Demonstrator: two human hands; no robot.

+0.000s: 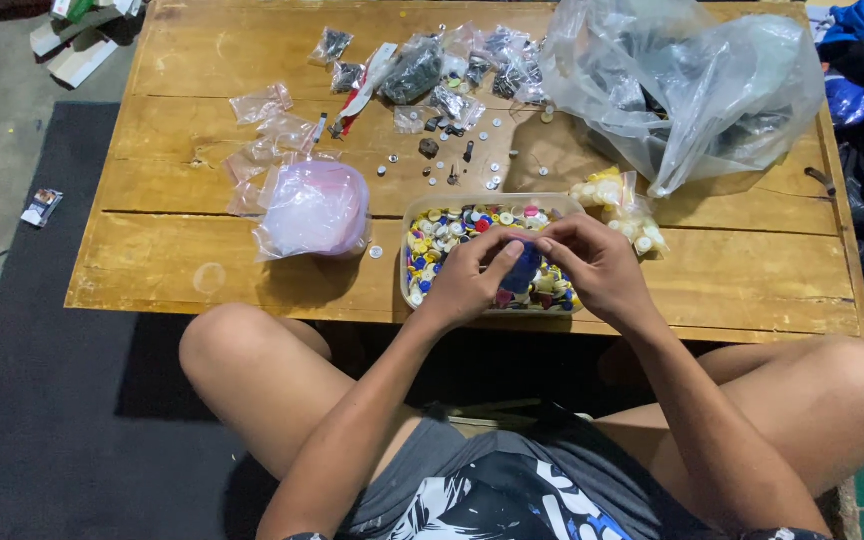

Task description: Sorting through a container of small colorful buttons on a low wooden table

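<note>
Both hands, left and right, fingers pinching small blue plastic piece over clear tub of glossy round buttons.

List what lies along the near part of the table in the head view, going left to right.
Pink-tinted plastic bag bundle → small round button → clear tray of coloured buttons → left hand → right hand, both hands over the tray.

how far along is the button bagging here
Done, it seems: one filled small bag of pale pieces lies beside the tray. In hand: the left hand and right hand hold a small blue item together. Left: the tray looks full of buttons; empty bags wait.
</note>
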